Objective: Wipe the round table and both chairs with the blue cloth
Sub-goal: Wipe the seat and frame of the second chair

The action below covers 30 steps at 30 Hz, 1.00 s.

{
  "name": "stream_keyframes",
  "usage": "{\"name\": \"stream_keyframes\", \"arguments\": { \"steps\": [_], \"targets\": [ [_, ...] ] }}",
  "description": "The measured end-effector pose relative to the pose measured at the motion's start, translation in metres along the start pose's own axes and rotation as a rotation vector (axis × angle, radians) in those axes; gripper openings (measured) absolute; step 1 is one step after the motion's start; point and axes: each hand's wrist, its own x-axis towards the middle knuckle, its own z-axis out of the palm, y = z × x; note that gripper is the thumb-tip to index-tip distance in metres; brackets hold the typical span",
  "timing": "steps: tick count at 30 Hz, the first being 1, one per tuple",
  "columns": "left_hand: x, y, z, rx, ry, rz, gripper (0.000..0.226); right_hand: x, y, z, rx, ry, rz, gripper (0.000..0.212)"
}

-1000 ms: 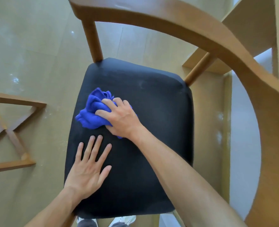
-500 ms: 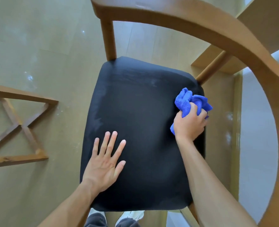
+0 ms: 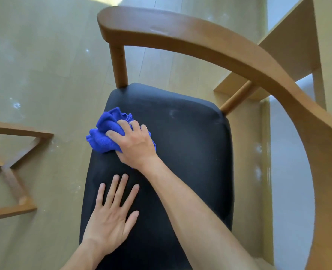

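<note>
Cloth [image 3: 106, 134] is sliding back to the seat's [image 3: 190, 152] left side, bunched in the right hand [image 3: 136, 145], while the left hand [image 3: 110, 217] is lying flat and empty, so wiping is going on.

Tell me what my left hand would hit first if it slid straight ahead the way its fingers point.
Most likely your right hand or its wrist, pressing the blue cloth just ahead of the left hand on the black seat.

Bright blue cloth [image 3: 104, 136], black chair seat [image 3: 180, 152], tan wooden backrest [image 3: 200, 38], beige floor [image 3: 34, 65]
</note>
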Motion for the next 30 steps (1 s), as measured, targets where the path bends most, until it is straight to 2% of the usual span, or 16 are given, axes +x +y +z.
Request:
{"name": "stream_keyframes", "arguments": {
  "steps": [4, 9, 13, 15, 17, 20, 22, 25, 27, 30],
  "targets": [
    [-0.003, -0.002, 0.004, 0.031, 0.023, 0.008, 0.062, 0.000, 0.055, -0.011, 0.010, 0.067, 0.208, 0.034],
    [-0.003, -0.003, 0.002, 0.053, 0.042, 0.008, 0.061, -0.061, 0.171, -0.024, 0.039, 0.124, 0.654, 0.036],
    [0.005, -0.005, -0.010, 0.004, 0.080, 0.030, 0.058, -0.113, 0.190, -0.017, 0.242, 0.282, 1.018, 0.016],
    [0.024, -0.009, -0.022, -0.021, 0.144, 0.018, 0.057, -0.116, 0.187, -0.012, 0.276, 0.311, 1.117, 0.019],
    [0.054, -0.017, -0.036, -0.010, 0.170, -0.022, 0.062, -0.110, 0.183, -0.013, 0.277, 0.343, 1.169, 0.026],
    [0.093, -0.029, -0.049, 0.044, 0.101, -0.065, 0.068, -0.098, 0.178, -0.016, 0.295, 0.335, 1.256, 0.034],
    [0.102, -0.032, -0.044, 0.066, 0.071, -0.074, 0.069, -0.087, 0.171, -0.016, 0.301, 0.333, 1.311, 0.034],
    [0.105, -0.034, -0.033, 0.071, 0.111, -0.061, 0.068, -0.060, 0.158, -0.016, 0.248, 0.350, 1.328, 0.037],
    [0.106, -0.034, -0.028, 0.080, 0.148, -0.050, 0.069, -0.033, 0.144, -0.016, 0.205, 0.335, 1.262, 0.038],
    [0.108, -0.035, -0.026, 0.086, 0.187, -0.046, 0.070, 0.018, 0.114, -0.013, 0.141, 0.251, 1.031, 0.040]
  ]
}}
